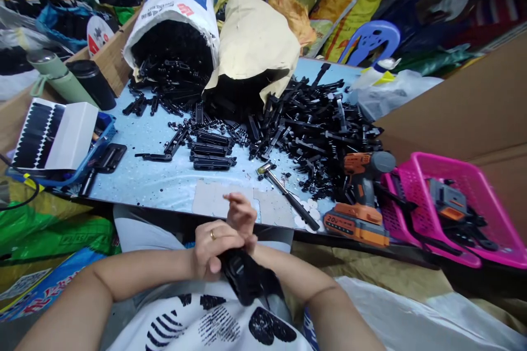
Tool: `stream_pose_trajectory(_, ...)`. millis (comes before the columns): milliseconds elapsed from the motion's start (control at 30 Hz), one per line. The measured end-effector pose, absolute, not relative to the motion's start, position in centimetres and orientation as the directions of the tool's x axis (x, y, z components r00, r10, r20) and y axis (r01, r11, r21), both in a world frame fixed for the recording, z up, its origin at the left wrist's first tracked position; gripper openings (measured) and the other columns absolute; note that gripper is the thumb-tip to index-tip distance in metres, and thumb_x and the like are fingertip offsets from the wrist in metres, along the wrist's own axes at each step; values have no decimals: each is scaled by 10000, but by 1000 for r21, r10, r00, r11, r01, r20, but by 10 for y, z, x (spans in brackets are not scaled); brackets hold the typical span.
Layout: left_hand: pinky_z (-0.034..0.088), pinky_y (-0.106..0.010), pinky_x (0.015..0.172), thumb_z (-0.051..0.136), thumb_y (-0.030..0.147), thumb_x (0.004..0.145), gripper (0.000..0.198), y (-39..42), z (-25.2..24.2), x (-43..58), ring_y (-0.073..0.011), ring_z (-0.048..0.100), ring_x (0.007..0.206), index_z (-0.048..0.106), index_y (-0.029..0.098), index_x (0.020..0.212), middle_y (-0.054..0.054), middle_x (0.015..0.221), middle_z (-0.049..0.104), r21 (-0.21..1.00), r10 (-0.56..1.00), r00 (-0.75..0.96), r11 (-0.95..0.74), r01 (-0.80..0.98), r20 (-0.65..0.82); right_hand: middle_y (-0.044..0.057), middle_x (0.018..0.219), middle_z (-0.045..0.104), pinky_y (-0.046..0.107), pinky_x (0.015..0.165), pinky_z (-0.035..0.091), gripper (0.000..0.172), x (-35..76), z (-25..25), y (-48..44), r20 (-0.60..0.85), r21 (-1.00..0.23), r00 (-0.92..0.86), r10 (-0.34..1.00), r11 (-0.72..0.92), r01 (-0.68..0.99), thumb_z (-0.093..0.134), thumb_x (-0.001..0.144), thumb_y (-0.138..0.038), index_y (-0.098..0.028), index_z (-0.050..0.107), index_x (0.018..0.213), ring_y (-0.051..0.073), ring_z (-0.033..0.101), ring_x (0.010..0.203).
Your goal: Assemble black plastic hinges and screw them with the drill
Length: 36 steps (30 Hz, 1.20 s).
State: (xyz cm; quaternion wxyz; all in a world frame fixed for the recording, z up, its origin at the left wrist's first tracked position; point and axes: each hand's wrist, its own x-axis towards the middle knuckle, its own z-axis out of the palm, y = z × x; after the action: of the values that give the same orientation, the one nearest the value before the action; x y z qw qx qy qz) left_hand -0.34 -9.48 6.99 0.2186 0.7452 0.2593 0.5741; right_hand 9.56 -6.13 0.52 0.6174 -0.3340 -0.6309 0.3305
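"On your side of the hammer [290,197], which step?"
"Adjusting, I'd guess: my left hand [217,244] is at the black device [242,278] by my right hand [242,214], grip unclear; right fingers loosely apart."
"Next?"
"Probably holding that wrist steady."

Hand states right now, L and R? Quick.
Left hand: partly curled, against or beside the black item; whether it grips it can't be told.
Right hand: loosely open, no held item visible.
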Motion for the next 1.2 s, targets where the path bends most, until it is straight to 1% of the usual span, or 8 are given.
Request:
stream_pose_trajectory(133,479,-350,744,145,675,874,774,-61,24,-18,-243,602,888,559,120,1220,-146,900,650,313,550,250,-730,608,797,106,1186,491,491,964,365,504,101,-4,14,600,-757,-141,787,616,219,190,889,-599,-252,450,1147,262,461,1162)
stream_pose_trajectory(267,420,-392,833,443,597,849,555,-20,-11,-43,-260,557,961,578,216,1229,-138,1021,627,109,754,472,-574,811,456,148,1149,548,428,965,360,421,146,4,130,506,-577,-216,835,514,635,420,881,-472,-152,492,1146,255,466,1106)
stream_pose_trajectory(433,364,-444,865,537,387,877,406,24,-18,-40,-286,510,1044,549,230,1252,-150,1148,583,43,887,391,-412,910,245,214,1164,525,461,918,339,396,162,7,231,266,-280,-8,964,85,956,465,866,-326,-61,510,1157,320,407,1129)
stream_pose_trajectory(567,329,-464,934,467,445,903,494,69,1,-52,-305,449,1151,455,189,1326,-154,1212,551,131,922,234,-285,949,309,224,1141,511,457,903,332,317,152,3,256,191,-182,11,982,24,983,533,799,-274,-49,558,1022,333,392,1128)
stream_pose_trajectory(767,336,-400,978,492,327,910,392,189,18,-164,-272,443,1177,478,81,1215,-183,1246,517,527,871,-455,303,794,185,117,1009,568,363,798,416,390,156,15,238,263,-542,-66,962,204,815,597,774,-369,-148,490,1077,227,532,892)
stream_pose_trajectory(867,344,-444,962,496,318,917,403,247,13,-202,-283,463,1153,480,-12,1148,-250,1197,529,603,800,-587,409,684,123,55,907,585,331,732,453,535,152,29,194,226,-772,-183,957,290,565,590,779,-508,-188,447,1184,188,561,783)
stream_pose_trajectory(967,339,-489,970,578,365,871,532,286,4,-206,-299,449,1163,472,-93,1122,-292,1188,512,654,735,-671,458,602,103,58,956,601,355,793,463,406,137,37,128,168,-861,-409,897,336,382,511,842,-520,-215,553,1107,190,578,848)
stream_pose_trajectory(1200,454,-455,920,547,320,890,340,302,-7,-197,-219,536,1080,528,134,1174,-101,1219,525,722,674,-721,416,552,163,54,1017,574,365,802,506,439,129,5,17,218,-961,-507,834,274,37,735,695,-394,-281,502,1050,214,596,946)
